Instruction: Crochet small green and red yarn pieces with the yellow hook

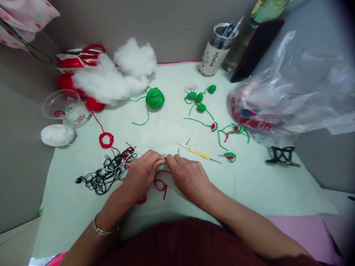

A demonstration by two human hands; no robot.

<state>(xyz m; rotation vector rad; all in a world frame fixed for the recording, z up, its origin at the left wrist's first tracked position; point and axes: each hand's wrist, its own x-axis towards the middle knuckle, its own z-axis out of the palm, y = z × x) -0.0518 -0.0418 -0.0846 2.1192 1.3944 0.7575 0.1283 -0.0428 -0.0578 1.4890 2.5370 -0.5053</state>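
My left hand point(142, 170) and my right hand point(191, 178) meet at the fingertips over the table's middle. Both are closed in a pinch on something small, mostly hidden by the fingers; a bit of green and a dark spot peek out there. Red yarn point(159, 184) curls on the table beneath and between them. Just beyond my right hand lies a yellow-handled crochet hook point(199, 152) beside short green yarn snippets point(188, 141). Tangled black yarn point(101, 180) spreads left of my left hand, with white and red strands running across it.
Behind are a green yarn ball point(155, 98), white stuffing point(111, 79) and small green crocheted pieces point(201, 107). Red-and-green pieces point(230, 157) lie right, near a plastic bag point(257, 107) and black hair clip point(282, 156). Left stand a clear cup point(76, 116) and white yarn point(57, 135).
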